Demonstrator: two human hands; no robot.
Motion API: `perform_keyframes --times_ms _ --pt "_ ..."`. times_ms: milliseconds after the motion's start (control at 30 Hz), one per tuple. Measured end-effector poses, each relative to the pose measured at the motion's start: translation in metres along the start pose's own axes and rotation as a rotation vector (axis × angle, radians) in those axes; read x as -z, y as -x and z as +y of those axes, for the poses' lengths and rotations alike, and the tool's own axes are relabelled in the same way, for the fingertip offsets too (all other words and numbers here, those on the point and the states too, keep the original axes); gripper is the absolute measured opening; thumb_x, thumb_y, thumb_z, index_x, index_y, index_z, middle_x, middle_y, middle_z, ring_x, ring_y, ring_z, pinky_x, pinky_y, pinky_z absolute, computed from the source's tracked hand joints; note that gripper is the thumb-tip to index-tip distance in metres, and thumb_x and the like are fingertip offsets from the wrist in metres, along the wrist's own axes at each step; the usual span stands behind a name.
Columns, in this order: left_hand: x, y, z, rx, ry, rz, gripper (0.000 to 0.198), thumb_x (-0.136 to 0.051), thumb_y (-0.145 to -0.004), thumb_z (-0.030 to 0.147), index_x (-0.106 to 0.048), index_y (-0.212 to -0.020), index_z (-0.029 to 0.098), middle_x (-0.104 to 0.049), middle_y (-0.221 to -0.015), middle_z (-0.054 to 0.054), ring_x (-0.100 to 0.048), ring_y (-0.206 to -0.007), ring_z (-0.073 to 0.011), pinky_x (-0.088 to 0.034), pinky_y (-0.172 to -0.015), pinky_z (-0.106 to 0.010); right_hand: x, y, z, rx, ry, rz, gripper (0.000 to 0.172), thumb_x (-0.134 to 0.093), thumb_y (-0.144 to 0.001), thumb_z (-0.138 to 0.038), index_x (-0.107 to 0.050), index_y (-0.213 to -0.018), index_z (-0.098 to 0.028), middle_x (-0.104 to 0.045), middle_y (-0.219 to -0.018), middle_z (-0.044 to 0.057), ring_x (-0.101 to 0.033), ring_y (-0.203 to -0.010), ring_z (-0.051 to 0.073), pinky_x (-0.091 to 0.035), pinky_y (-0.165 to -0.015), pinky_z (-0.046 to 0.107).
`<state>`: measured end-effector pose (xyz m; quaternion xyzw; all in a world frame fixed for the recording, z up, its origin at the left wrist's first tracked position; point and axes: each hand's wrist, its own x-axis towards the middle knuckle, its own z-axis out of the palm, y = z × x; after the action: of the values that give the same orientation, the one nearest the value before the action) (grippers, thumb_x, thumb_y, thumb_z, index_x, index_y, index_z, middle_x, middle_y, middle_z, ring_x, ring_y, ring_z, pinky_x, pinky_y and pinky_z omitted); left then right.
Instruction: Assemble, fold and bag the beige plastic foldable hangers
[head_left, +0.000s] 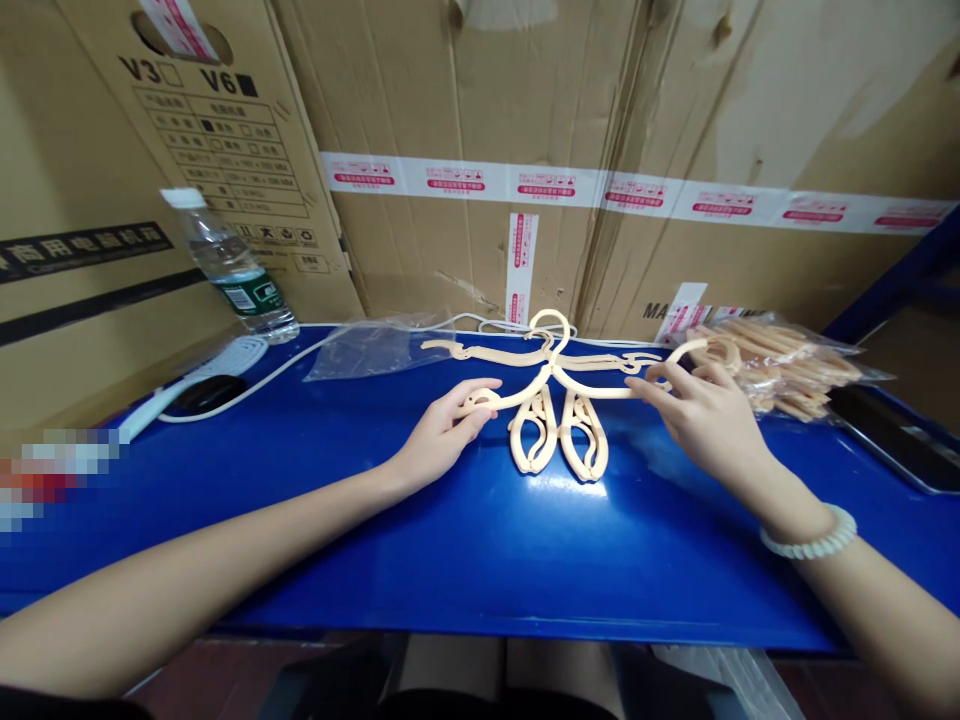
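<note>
A cream plastic folding hanger [553, 365] is spread out above the blue table, its hook pointing away from me. My left hand [442, 430] pinches the end of its left arm between thumb and fingers. My right hand [705, 410] grips the right arm near its tip, and the fingers partly cover it. Behind it lies a second unfolded hanger [510, 356], partly hidden by the first. Two folded, leaf-shaped hanger pieces [534, 432] lie side by side just below the middle of the held hanger.
A clear bag of beige hangers [780, 360] lies at the right, beside a dark flat device [892, 440]. An empty-looking plastic bag [375, 345], a white cable and a water bottle [240, 270] are at the back left. Cardboard boxes [465, 110] stand behind the blue table [480, 560].
</note>
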<state>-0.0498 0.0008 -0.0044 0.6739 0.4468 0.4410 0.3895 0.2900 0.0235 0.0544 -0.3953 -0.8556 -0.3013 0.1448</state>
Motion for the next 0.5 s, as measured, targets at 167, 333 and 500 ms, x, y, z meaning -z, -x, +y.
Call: perform_keyframes --times_ms 167,333,500 --pt "-0.001 0.000 0.005 -0.003 0.036 0.006 0.042 -0.055 -0.095 0.032 -0.056 -0.134 0.018 -0.063 -0.086 -0.002 -0.052 -0.065 -0.0119 -0.043 -0.062 -0.025 -0.005 0.001 -0.004 -0.066 -0.132 0.013 0.040 -0.039 -0.097 -0.012 -0.069 -0.121 -0.023 -0.062 -0.131 0.015 -0.067 -0.090 0.028 -0.051 -0.075 0.043" --pt "-0.002 -0.001 0.010 -0.007 0.058 0.033 0.041 -0.055 -0.094 0.030 -0.056 -0.132 0.016 -0.058 -0.075 0.001 -0.055 -0.069 -0.0137 -0.048 -0.070 -0.028 -0.007 -0.001 -0.013 -0.151 -0.448 0.140 0.035 -0.047 -0.099 -0.023 -0.064 -0.130 -0.028 -0.052 -0.140 0.014 -0.069 -0.100 0.028 -0.058 -0.083 0.044" --pt "-0.003 -0.001 0.011 -0.025 0.102 0.059 0.038 -0.056 -0.093 0.030 -0.058 -0.129 0.017 -0.060 -0.080 0.000 -0.059 -0.074 -0.0141 -0.050 -0.076 -0.029 -0.004 -0.006 -0.014 -0.346 -0.826 0.214 0.030 -0.061 -0.094 -0.034 -0.068 -0.123 -0.026 -0.069 -0.119 0.011 -0.070 -0.097 0.028 -0.060 -0.088 0.046"
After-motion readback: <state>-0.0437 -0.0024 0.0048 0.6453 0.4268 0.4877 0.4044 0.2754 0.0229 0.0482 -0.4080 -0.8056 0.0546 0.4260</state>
